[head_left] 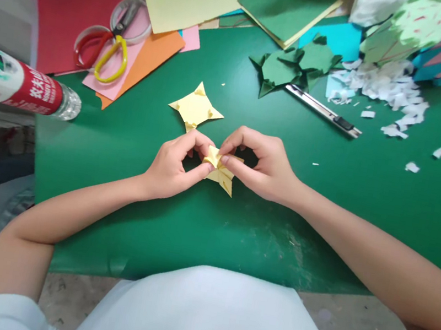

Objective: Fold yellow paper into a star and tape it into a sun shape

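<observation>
Between both hands is a small folded yellow paper piece (222,177), with pointed corners and creases. My left hand (176,166) pinches its left side between thumb and fingers. From the other side, my right hand (265,163) grips an upper flap with thumb and index finger. The fingertips cover part of the folds. Just beyond my left hand lies a finished-looking yellow paper star (196,108), flat on the green table (117,238), its four points having small curled tabs.
Scissors with red and yellow handles (114,56) lie on coloured paper sheets (87,4) beside tape rolls. A water bottle (20,80) lies at left. Folded green paper shapes (281,68), a utility knife (323,111) and white paper scraps (387,88) are at the back right.
</observation>
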